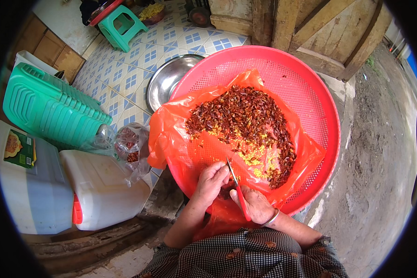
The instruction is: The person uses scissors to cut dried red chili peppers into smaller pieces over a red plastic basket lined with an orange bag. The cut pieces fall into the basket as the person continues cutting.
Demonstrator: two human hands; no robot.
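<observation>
My right hand [255, 205] grips red-handled scissors [242, 198], their metal blades pointing up and left. By the blade tips, my left hand [212, 180] has its thumb and fingers pinched together; anything between them is too small or hidden to tell. Both hands are over an orange-red plastic bag [208, 153], which is spread inside a round pink perforated plastic basket [288, 73]. Cut dried red chilies [243, 107] lie heaped on the bag's far and right parts. Yellow seeds [255, 158] are scattered nearer me. Darker pieces show below the blades, partly hidden by my hands.
A steel basin [170, 78] sits behind the basket's left side. Left are stacked green plastic stools [55, 100], plastic jugs [104, 184] and a clear bag of dried chilies [130, 144]. Another green stool [120, 27] stands farther back. A wooden door [319, 38] borders the far right.
</observation>
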